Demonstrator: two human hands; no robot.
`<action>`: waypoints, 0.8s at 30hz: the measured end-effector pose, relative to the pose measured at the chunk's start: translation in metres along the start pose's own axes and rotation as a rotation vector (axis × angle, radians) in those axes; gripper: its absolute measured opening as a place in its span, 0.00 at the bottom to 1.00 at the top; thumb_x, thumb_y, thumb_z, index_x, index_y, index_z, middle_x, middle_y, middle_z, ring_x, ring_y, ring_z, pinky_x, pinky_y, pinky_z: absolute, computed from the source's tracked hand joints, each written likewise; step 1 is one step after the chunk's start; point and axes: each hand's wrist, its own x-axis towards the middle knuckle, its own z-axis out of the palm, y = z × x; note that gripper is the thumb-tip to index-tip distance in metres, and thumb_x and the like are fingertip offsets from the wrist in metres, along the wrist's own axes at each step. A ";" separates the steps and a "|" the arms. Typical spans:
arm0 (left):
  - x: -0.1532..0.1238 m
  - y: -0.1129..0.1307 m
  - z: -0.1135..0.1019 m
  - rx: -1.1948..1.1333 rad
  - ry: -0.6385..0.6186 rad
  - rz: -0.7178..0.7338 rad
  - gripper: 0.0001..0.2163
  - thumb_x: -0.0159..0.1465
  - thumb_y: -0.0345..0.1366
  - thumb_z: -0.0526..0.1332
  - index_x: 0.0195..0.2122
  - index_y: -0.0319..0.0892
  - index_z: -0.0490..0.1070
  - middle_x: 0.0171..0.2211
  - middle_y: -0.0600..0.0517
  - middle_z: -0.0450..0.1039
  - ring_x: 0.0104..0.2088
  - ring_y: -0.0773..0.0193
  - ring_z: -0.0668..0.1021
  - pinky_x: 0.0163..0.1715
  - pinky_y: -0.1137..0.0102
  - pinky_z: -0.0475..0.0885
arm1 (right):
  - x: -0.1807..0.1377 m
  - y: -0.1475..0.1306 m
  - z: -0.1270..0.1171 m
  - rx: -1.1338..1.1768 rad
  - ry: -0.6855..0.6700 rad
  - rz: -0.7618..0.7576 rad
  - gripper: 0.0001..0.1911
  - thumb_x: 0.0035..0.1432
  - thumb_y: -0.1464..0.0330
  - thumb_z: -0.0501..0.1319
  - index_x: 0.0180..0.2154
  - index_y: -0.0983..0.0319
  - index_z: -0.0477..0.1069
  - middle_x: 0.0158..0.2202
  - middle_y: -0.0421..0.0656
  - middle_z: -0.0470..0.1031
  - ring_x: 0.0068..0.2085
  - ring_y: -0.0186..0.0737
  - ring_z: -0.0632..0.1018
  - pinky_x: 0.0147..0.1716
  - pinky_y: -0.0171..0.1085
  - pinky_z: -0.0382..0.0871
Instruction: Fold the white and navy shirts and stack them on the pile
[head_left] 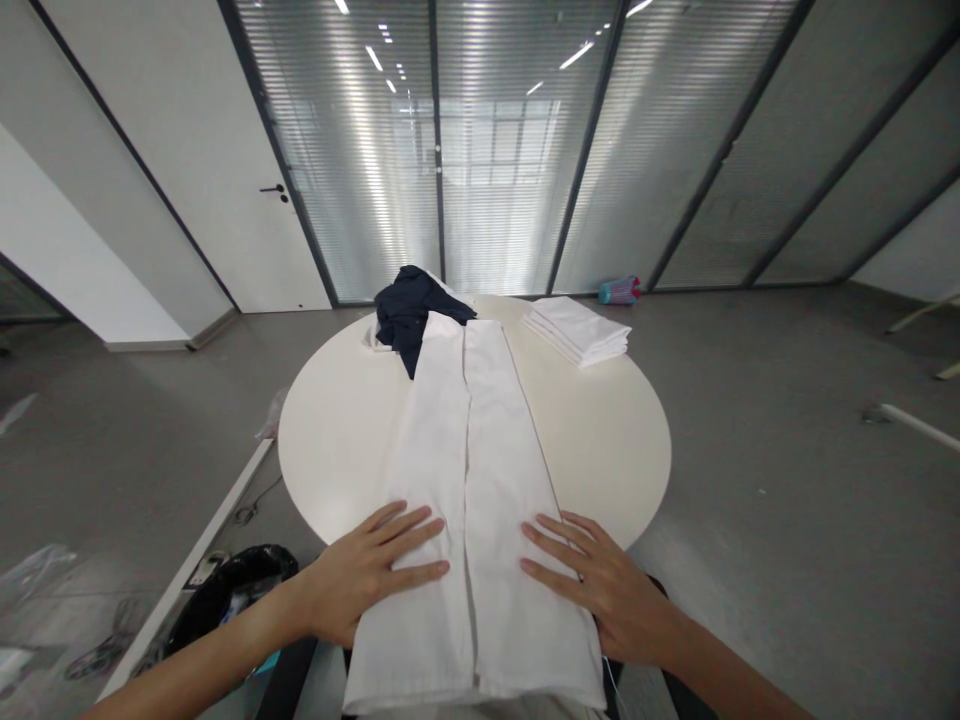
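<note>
A long white garment [469, 470] lies folded lengthwise on a round white table [600, 430], with its near end hanging over the table's front edge. My left hand [371, 575] rests flat on its left half, fingers spread. My right hand [592, 580] lies flat on its right half, fingers spread too. Neither hand grips the cloth. A seam or gap runs down the middle between the two halves.
A dark navy garment [412, 305] lies crumpled at the table's far side. A stack of folded white cloth [577, 330] sits at the far right. A black bag [232, 590] stands on the floor at the left. Glass partitions line the back.
</note>
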 end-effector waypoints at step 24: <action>0.078 -0.066 -0.036 -1.319 0.618 -0.684 0.30 0.57 0.60 0.68 0.48 0.37 0.75 0.48 0.39 0.79 0.49 0.47 0.80 0.47 0.61 0.76 | 0.084 0.081 -0.011 0.900 0.118 0.942 0.27 0.62 0.48 0.54 0.38 0.66 0.74 0.37 0.50 0.80 0.39 0.50 0.78 0.37 0.42 0.71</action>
